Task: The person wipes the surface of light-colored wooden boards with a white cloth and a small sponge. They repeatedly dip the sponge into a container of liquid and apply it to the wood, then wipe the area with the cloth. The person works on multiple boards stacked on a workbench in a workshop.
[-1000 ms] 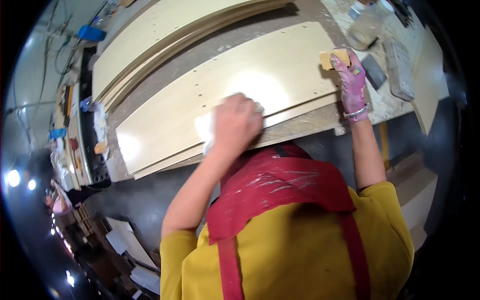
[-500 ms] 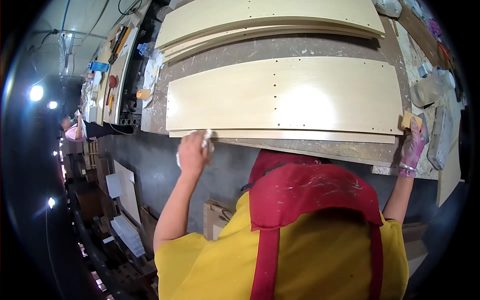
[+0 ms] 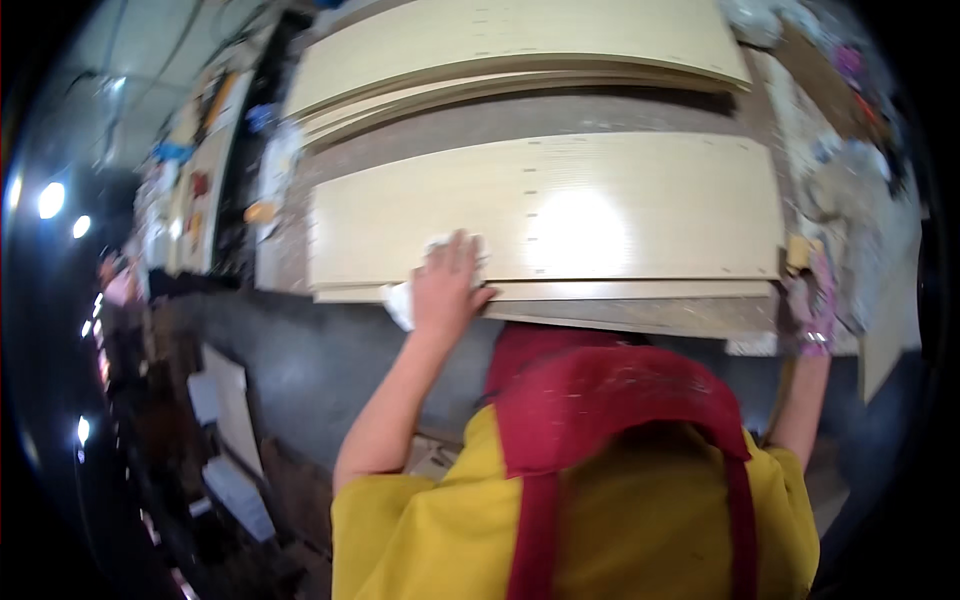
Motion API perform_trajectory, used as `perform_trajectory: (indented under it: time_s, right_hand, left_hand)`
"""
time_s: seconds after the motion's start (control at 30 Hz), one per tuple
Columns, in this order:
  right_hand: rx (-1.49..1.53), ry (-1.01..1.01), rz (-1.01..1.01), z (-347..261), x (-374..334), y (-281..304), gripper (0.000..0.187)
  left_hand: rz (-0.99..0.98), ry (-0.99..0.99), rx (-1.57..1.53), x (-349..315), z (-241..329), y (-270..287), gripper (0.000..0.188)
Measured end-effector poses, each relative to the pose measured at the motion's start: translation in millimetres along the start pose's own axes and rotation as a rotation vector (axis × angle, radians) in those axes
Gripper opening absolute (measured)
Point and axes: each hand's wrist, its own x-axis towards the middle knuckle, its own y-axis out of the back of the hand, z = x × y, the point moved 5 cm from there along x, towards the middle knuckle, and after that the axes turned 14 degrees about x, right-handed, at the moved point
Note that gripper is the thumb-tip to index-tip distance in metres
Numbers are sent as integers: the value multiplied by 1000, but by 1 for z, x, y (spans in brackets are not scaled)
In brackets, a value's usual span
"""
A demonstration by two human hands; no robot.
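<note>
A long cream board (image 3: 620,205) with rows of small holes lies on a grey workbench (image 3: 520,115). My left hand (image 3: 445,285) presses a white cloth (image 3: 398,302) against the board's near edge, left of its middle, fingers spread over the cloth. My right hand (image 3: 815,305), in a pink glove, is at the board's right end and grips a small yellow block (image 3: 797,252) that touches the corner. My yellow shirt and red apron fill the lower part of the view.
More cream boards (image 3: 500,45) are stacked at the far side of the bench. Cluttered shelves (image 3: 195,190) run along the left. Grey rags and tools (image 3: 850,170) lie at the right end. Offcut panels (image 3: 230,400) lean below the bench on the floor.
My left hand with the cloth came off the board's top face down to its near edge and slid a little right. My right hand stayed at the board's right end.
</note>
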Motion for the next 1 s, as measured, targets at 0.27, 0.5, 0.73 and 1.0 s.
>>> perform_trajectory:
  time_s: [0.27,0.5,0.73,1.0]
  right_hand:
    - [534,-173,3,-20,-31,-31,34]
    - [620,-155,22,-55,-59,-50,25]
    - [714,-153,-28,-61,-81,-51,29]
    - [928,-88,-109,-77,-97,-45,31]
  left_hand:
    - [5,-23,78,-8,5,-4,82]
    - [180,-145,201,-7,-1,12,58]
    - [242,-284,258,-7,-12,42,44]
    - [152,-407,199,-3,-19,89,47]
